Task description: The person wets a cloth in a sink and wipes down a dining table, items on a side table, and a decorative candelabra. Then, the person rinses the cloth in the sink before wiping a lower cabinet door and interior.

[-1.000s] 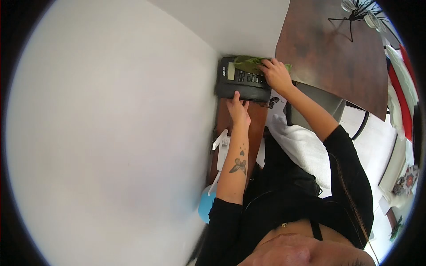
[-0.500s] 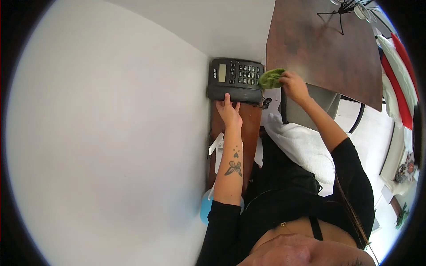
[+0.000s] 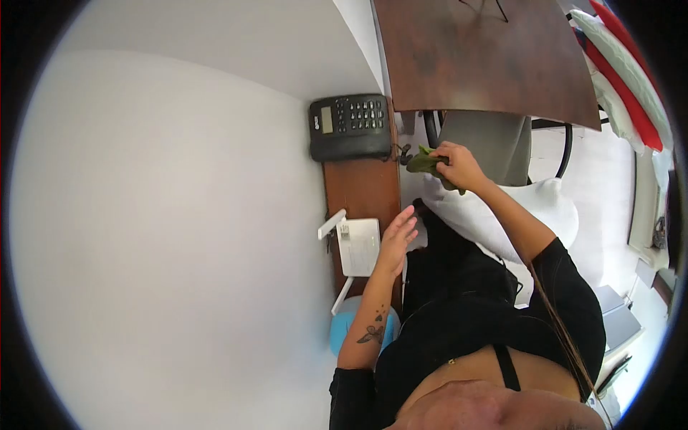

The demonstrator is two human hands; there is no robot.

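Observation:
My right hand (image 3: 459,166) grips a crumpled green cloth (image 3: 426,162) in the air, to the right of the narrow wooden shelf (image 3: 362,190). My left hand (image 3: 398,238) is off the telephone, fingers apart and holding nothing, just beside the white router (image 3: 359,247). At the shelf's far end, against the wall, sits the black desk telephone (image 3: 350,127) with its handset in place. The router lies on the shelf nearer to me, with two white antennas sticking out on its left and near sides.
A dark wooden table (image 3: 487,61) stands at the far right, with a grey chair (image 3: 487,140) below its edge. A white towel (image 3: 502,215) lies near my right forearm. Close to my left forearm is a light-blue rounded object (image 3: 346,330). The white wall (image 3: 179,229) borders the shelf's left side.
My left hand has let go of the telephone and drawn back toward me, uncovering the router. My right hand has moved the cloth away from the telephone, nearer to me.

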